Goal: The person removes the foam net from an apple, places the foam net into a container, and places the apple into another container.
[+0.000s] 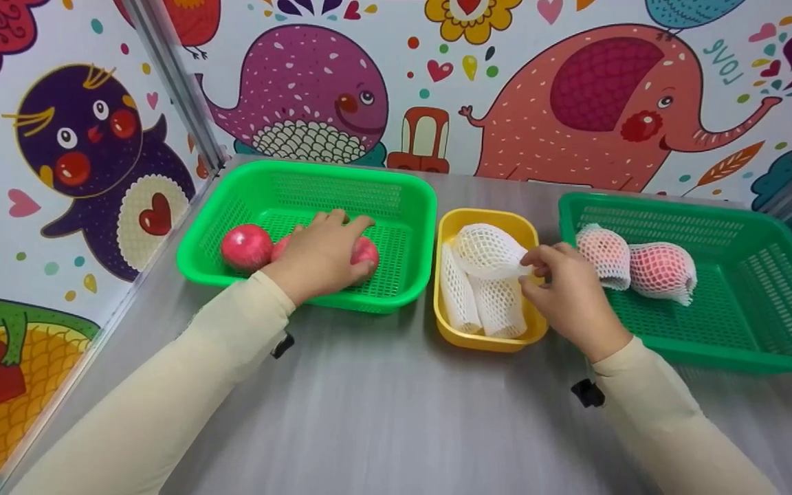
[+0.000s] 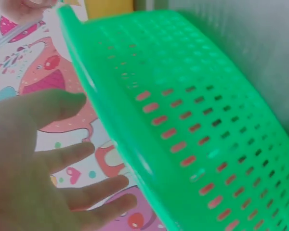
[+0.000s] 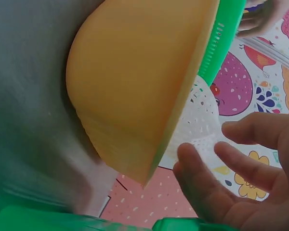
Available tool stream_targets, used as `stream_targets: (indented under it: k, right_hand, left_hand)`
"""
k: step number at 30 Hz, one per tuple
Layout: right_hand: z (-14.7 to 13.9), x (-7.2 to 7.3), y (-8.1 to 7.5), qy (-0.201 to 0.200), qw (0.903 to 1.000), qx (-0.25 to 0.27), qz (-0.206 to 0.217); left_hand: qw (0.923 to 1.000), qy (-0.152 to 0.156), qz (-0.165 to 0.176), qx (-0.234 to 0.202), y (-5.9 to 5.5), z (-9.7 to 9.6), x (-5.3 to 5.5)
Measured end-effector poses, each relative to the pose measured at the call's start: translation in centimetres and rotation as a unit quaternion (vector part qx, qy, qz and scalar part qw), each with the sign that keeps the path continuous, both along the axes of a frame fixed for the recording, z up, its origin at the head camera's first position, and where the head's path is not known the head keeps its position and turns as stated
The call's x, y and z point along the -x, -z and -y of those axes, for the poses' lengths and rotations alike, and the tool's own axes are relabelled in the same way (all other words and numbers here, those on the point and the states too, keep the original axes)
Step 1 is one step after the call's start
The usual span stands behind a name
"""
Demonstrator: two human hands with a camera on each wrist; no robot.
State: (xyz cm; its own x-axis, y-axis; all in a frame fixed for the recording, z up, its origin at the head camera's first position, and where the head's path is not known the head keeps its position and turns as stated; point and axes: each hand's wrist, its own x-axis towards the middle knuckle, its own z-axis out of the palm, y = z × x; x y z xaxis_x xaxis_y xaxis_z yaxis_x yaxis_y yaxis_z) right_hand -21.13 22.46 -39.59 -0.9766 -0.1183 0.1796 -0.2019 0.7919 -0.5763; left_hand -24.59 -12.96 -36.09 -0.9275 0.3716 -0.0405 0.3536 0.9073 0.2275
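Observation:
My left hand, its fingers spread, hangs over the light green basket. Below it lie round pink-red fruits: one to its left, another beside the thumb, and one partly hidden. In the left wrist view the straight fingers show above the basket's rim. My right hand is at the right edge of the yellow basin. Its curled thumb and finger hold the end of a white foam net sleeve, which bulges over two other foam sleeves in the basin.
A dark green basket stands at the right, with two fruits in foam nets in its left part. Behind the containers rises a wall with cartoon animals; another printed panel stands left. Grey tabletop lies in front.

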Motion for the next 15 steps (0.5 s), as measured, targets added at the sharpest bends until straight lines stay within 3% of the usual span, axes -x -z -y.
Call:
stream_targets:
  k: [4, 8, 15]
  right_hand:
    - [0.1, -0.2, -0.5, 0.009, 0.9997, 0.002, -0.021]
    - [-0.6, -0.6, -1.3, 0.011, 0.9988, 0.002, -0.049]
    - [-3.5, -0.9, -2.8, 0.03, 0.995, -0.012, -0.095]
  left_hand:
    - [0.9995, 0.001, -0.026, -0.016, -0.3, 0.2, -1.6]
    - [0.997, 0.007, -0.045, -0.062, -0.6, 0.5, -3.4]
    - [0.9834, 0.031, -0.102, -0.147, -0.7, 2.2, -6.9]
